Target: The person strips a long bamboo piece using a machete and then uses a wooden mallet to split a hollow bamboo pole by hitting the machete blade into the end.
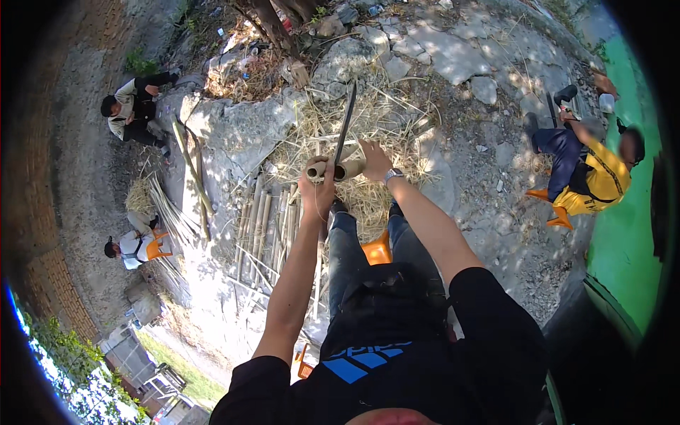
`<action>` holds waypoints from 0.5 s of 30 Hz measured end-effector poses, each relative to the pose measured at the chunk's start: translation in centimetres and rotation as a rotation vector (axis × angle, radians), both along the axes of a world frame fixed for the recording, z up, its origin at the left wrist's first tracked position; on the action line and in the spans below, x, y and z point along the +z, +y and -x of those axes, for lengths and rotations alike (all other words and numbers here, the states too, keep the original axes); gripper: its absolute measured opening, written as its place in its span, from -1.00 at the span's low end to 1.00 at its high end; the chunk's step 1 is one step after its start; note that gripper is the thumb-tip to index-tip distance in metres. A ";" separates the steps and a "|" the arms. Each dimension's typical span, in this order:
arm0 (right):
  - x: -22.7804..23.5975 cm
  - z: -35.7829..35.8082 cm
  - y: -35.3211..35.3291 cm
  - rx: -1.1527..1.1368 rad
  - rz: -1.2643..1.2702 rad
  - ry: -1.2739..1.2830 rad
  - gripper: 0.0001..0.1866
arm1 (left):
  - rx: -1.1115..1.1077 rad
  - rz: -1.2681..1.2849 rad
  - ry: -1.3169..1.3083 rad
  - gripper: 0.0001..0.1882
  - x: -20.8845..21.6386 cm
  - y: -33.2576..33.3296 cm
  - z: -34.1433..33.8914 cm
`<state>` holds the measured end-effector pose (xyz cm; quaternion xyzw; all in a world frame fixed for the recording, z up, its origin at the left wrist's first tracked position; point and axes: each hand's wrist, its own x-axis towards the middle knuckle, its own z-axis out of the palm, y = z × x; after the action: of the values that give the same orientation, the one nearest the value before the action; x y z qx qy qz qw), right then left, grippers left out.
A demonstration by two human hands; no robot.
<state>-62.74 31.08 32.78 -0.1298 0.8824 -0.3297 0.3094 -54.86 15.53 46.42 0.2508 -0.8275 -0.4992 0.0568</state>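
Observation:
In front of my knees, my left hand (316, 190) grips a short bamboo tube (315, 171) with its hollow end facing up. My right hand (377, 161), with a watch (393, 174) on its wrist, is curled round the side of a second bamboo piece (350, 168), also hollow at the end. A long dark machete blade (346, 124) points away from me, its lower part between the two pieces, close to my left fingers. Its handle is hidden, so I cannot tell which hand, if any, holds it.
Straw and bamboo shavings (372, 205) cover the ground round my feet, with cut bamboo lengths (258, 223) at left. An orange stool (377, 249) is under me. A person in yellow (598, 173) sits at right; two people (134, 106) sit at left. Rocks and a tree trunk (273, 28) stand ahead.

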 end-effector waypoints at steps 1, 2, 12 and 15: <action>-1.3 0.8 -0.5 0.036 0.051 -0.003 0.02 | -0.025 0.033 0.012 -0.74 0.1 0.5 -0.5; -2.5 2.0 -0.5 0.018 0.054 -0.006 0.02 | -0.058 0.025 0.049 -0.73 0.1 0.7 -0.8; -6.1 1.6 -1.5 0.650 0.059 0.110 -0.32 | -0.099 -0.260 -0.077 -0.66 0.1 -0.7 -4.2; -7.9 2.5 -0.1 0.644 0.136 -0.125 -0.25 | -0.349 -0.028 0.062 -0.65 -0.6 0.5 -4.3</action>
<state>-65.19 31.02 24.91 -0.4022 0.7513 -0.2804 0.4418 -50.53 16.06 45.83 0.0887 -0.8492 -0.5206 -0.0086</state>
